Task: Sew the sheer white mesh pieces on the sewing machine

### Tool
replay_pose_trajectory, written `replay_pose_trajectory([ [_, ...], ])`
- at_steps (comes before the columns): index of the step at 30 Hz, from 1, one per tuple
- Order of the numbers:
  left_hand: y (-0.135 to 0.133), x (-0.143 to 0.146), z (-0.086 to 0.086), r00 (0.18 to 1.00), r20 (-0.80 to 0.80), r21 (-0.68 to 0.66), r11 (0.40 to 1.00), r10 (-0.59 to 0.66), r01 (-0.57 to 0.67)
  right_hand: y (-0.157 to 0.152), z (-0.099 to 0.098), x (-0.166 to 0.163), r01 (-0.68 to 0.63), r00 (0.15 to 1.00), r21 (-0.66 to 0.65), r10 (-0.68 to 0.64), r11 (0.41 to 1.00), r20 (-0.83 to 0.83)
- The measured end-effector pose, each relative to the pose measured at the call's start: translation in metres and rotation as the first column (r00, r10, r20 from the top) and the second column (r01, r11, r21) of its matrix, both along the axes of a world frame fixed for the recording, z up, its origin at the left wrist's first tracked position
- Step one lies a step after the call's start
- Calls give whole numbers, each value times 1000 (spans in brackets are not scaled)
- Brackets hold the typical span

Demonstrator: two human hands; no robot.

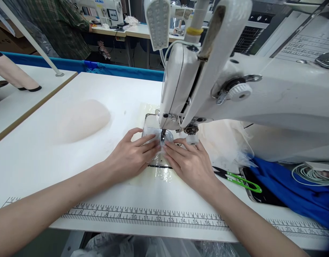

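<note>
The bare left hand (139,151) and bare right hand (189,159) lie palm down on either side of the small dark metal presser foot (163,135) of a white sewing machine (180,82), fingers extended and nearly meeting; the thumbs are hidden, so I cannot tell whether either pinches anything. A pale translucent layer (153,132) seems to lie under the left fingertips, its edges unclear. Just beyond the right hand, beneath the machine's arm, sits a loose bunch of sheer cream cloth (223,141); a sheer peach cloth panel (86,119) lies flat, well left. Such cloth should be very light, limp, slippery and prone to snagging, best steadied under flat fingertips near its edges rather than gripped. Behind stands a brown cardboard box (11,39), contents not visible; a blue fabric trough (126,71) edges the white table (73,171), its inside hidden.
</note>
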State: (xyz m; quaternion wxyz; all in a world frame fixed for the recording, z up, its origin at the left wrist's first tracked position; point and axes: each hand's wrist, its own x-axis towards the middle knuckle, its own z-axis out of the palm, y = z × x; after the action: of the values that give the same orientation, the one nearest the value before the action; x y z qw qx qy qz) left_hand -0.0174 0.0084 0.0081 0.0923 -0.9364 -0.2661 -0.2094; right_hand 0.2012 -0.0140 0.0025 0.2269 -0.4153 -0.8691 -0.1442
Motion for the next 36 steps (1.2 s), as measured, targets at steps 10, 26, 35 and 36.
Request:
replay_pose_trajectory([
  [10, 6, 0, -3, 1000, 23, -41, 999, -15, 15, 1, 0, 0, 10, 1000, -3, -10, 1000, -2],
  [26, 15, 0, -4, 999, 34, -56, 998, -8, 10, 7, -3, -2, 70, 997, -22, -70, 997, 18],
  [35, 20, 2, -5, 999, 34, -42, 999, 1, 0, 8, -3, -3, 102, 993, -48, -99, 994, 59],
  [36, 21, 1, -6, 999, 35, -33, 999, 1, 0, 8, -3, -3, 106, 992, -50, -102, 993, 68],
])
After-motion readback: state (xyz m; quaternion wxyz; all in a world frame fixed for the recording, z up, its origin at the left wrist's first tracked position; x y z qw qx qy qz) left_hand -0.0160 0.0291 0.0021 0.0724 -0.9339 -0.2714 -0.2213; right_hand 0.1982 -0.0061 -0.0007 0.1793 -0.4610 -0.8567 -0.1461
